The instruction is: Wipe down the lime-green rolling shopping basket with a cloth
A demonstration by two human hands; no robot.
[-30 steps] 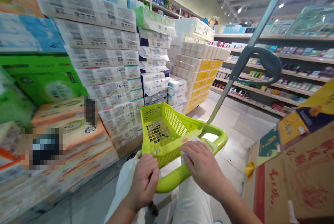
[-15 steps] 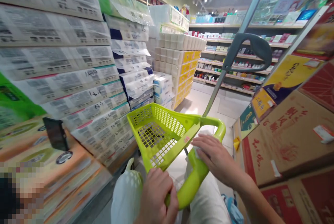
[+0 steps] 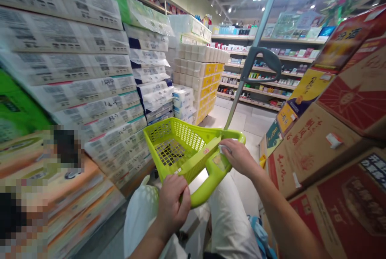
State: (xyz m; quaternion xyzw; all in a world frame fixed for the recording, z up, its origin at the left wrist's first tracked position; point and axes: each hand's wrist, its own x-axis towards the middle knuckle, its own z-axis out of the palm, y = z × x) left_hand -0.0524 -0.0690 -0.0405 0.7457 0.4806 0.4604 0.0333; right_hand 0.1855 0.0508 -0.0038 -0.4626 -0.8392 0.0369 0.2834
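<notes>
A yellow-green plastic shopping basket cart [image 3: 197, 166] stands in front of me, its mesh tub on the left and a thick looped handle on the near right. My left hand [image 3: 173, 196] is closed around the near left part of the handle loop. Farther along the loop, my right hand [image 3: 237, 156] presses a white wipe [image 3: 222, 149] against the green plastic. Most of that wipe is hidden under the fingers. A long grey metal pole [image 3: 238, 94] with a dark grey grip [image 3: 262, 64] rises from the cart's far end.
Stacked wrapped paper packs [image 3: 90, 66] line the left side, with orange boxes [image 3: 87, 194] nearer. Cardboard cartons [image 3: 313, 150] are piled close on the right. Stocked shelves [image 3: 256, 66] stand at the back. A light blue cloth or bag [image 3: 261, 235] lies low on the right.
My right hand has slid with the wipe toward the far corner of the handle loop, fingers more curled. My left hand keeps its hold. The view has shifted, showing more of the right-hand cartons.
</notes>
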